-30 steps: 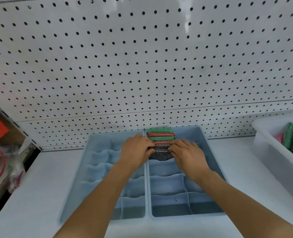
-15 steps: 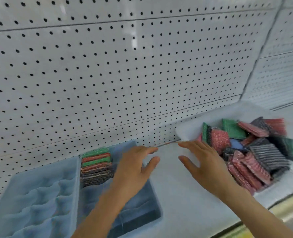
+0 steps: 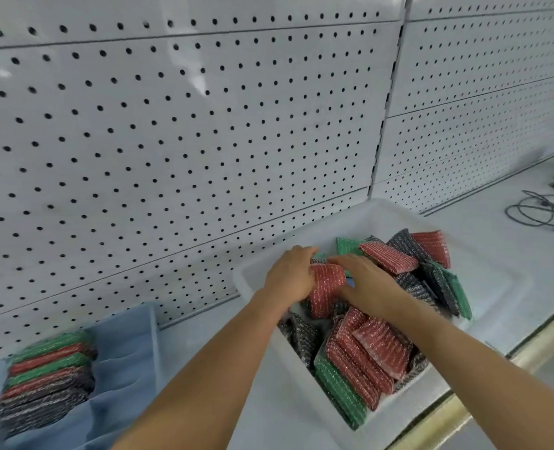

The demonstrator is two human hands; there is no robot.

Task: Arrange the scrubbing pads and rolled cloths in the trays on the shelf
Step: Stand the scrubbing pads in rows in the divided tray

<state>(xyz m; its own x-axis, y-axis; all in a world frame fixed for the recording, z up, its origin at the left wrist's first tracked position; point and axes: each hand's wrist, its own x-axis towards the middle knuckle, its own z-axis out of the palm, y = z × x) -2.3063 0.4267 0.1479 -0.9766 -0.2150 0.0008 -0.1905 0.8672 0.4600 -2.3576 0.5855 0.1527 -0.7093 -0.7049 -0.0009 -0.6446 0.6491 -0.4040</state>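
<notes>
Now both hands meet in the white bin (image 3: 483, 287) — left hand (image 3: 290, 274) grips one red scrubbing pad (image 3: 326, 289), right hand (image 3: 364, 282) lies flat, fingers together — six pads stacked in the blue tray (image 3: 124, 362).

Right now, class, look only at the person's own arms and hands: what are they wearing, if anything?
Nothing shows on them. Both forearms are bare right to the bottom edge of the picture, with no sleeve visible. The left hand and right hand have no gloves, and no watch, band or ring can be seen on the wrists or fingers.
</notes>
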